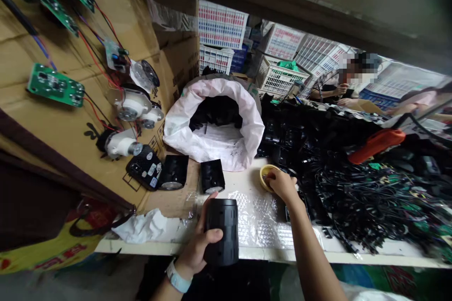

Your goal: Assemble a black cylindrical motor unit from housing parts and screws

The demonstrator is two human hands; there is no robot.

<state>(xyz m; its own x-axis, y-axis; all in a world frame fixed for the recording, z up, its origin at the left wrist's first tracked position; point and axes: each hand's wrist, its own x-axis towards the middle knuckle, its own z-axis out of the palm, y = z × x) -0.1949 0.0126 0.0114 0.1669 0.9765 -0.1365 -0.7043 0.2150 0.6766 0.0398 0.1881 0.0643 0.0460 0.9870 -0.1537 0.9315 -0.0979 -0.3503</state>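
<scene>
The left hand (pixel 196 249) wraps its fingers round an upright black slotted cylinder (pixel 222 231) near the front edge of the table (pixel 388 255); the right hand (pixel 280 186) curls into a small yellow dish (pixel 265 178), any hold hidden.

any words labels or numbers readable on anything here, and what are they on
No text here can be read clearly.
Black case: small pale stickers, too small to read.
White crate: rows of red and blue marks, too small to read.
Yellow bag: red print, too blurred to read.
Cardboard box: small printed marks, too small to read.
</scene>
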